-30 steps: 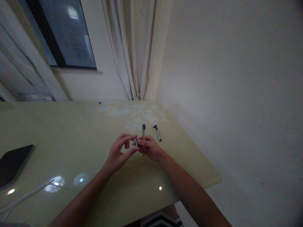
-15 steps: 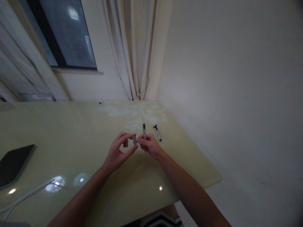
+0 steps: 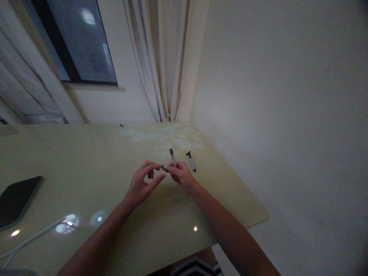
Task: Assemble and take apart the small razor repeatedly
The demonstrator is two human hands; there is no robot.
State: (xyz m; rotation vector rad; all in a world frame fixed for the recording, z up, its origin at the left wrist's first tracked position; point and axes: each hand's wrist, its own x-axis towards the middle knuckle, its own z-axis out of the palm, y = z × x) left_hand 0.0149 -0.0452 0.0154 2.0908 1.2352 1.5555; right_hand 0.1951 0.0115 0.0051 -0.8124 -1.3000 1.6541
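Note:
My left hand [image 3: 142,184] and my right hand [image 3: 181,174] meet above the middle of the pale yellow table [image 3: 86,161]. The left thumb and forefinger pinch a small dark piece [image 3: 165,169], which the right fingers also touch. My right hand is closed round a slim razor handle [image 3: 172,156] that sticks up and away from the fist. A second razor [image 3: 190,160] with a dark head lies flat on the table just right of my hands.
A dark phone [image 3: 15,199] lies at the table's left edge, with a white cable [image 3: 31,239] in front of it. The table's right edge runs close to a plain wall. A window [image 3: 77,42] and a curtain [image 3: 163,57] stand behind.
The small piece has turned from upright to nearly level between my fingertips. The handle in my right hand has tilted slightly to the left, and both hands have shifted a little farther away.

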